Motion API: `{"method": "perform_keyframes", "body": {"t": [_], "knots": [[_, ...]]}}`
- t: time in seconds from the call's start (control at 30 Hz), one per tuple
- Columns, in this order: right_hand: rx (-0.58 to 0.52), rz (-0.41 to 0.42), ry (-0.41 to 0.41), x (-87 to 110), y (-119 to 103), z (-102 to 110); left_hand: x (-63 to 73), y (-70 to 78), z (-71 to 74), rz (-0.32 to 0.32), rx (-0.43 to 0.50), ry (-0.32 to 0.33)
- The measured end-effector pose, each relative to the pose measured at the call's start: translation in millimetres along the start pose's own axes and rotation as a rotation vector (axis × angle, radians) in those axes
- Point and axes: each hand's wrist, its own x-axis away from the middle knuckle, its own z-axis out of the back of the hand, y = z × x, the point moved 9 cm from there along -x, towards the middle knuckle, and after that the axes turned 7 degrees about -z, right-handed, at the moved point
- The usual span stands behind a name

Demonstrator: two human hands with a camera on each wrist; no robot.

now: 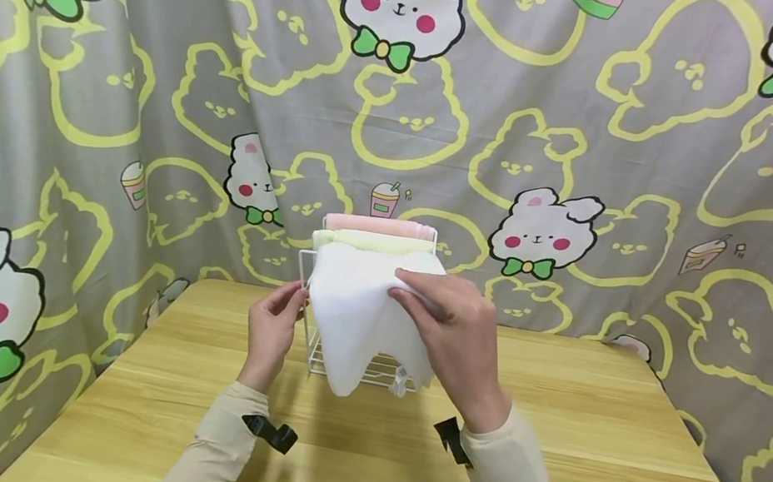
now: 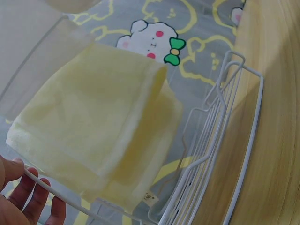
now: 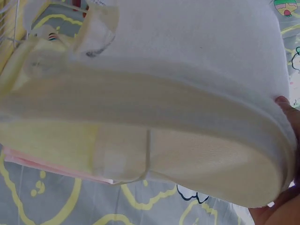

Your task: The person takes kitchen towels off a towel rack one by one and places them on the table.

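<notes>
A white wire rack (image 1: 379, 383) stands on the table with folded towels draped over its rails. My left hand (image 1: 269, 332) grips the rack's left side; in the left wrist view, its thumb and fingers close around a white wire. My right hand (image 1: 463, 333) pinches the right edge of a white towel (image 1: 354, 303), which hangs over the front of the rack with its lower left corner drooping. Behind it lie a pale yellow towel (image 1: 386, 243) and, farthest back, a pink towel (image 1: 381, 225). A small tag (image 1: 399, 381) dangles below the white towel.
The wooden table (image 1: 590, 442) extends on both sides of the rack. Behind and at the sides hangs a grey curtain (image 1: 418, 136) with cartoon rabbits and yellow outlines. A black strap-mounted device (image 1: 273, 432) sits on the left wrist, another (image 1: 453, 440) on the right.
</notes>
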Motion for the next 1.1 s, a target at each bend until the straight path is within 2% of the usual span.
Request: {"method": "perform_keyframes", "body": {"t": [0.53, 0.83, 1.1], "knots": [[-0.054, -0.084, -0.003, 31.4, 12.6, -9.5, 0.2, 0.6, 1.5, -0.021, -0.003, 0.001], [-0.038, -0.088, -0.001, 43.0, 9.8, -11.0, 2.1, 0.6, 0.2, -0.021, -0.008, -0.012], [-0.028, -0.087, -0.012, 45.0, 4.7, -11.5, 1.8, -0.7, 0.5, -0.005, -0.013, -0.022]]}}
